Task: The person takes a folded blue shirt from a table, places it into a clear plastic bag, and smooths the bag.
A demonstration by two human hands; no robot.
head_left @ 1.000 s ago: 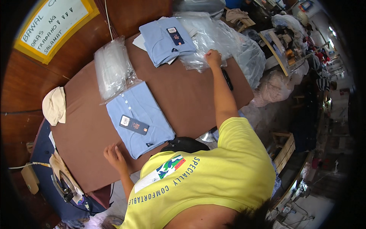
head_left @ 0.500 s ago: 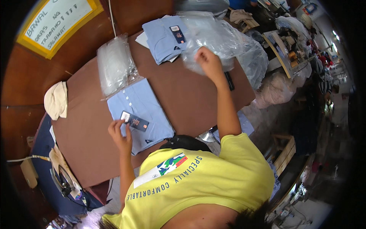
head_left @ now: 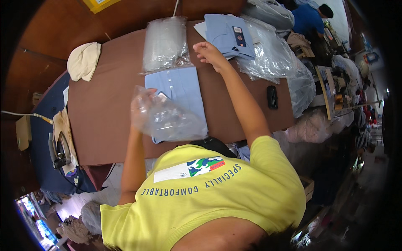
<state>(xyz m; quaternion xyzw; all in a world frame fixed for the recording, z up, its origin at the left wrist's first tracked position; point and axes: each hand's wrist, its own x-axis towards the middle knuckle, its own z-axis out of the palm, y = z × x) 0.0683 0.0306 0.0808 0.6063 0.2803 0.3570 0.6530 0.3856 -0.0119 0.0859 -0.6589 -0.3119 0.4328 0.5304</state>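
2 folded light-blue shirts are counted: 1 shirt (head_left: pixel 181 90) laid flat near the middle of the brown table (head_left: pixel 104 113), 1 second shirt (head_left: pixel 229 34) set at the far edge. 1 clear plastic bag (head_left: pixel 167 119) is held up over the near end of the middle shirt by the left hand (head_left: pixel 140 102), fingers closed on the bag's left edge, crumpling the film. 1 flat stack of clear bags (head_left: pixel 164 42) is seen touching the far end of that shirt. The right hand (head_left: pixel 210 52) is stretched out between the stack and the second shirt, fingers curled loosely, nothing gripped; whether the tabletop is touched cannot be told. 1 loose heap of plastic film (head_left: pixel 272 54) is spread at the right edge, 1 small black object (head_left: pixel 272 97) just beside it. 1 cream cloth (head_left: pixel 83 60) is left at the far left corner.
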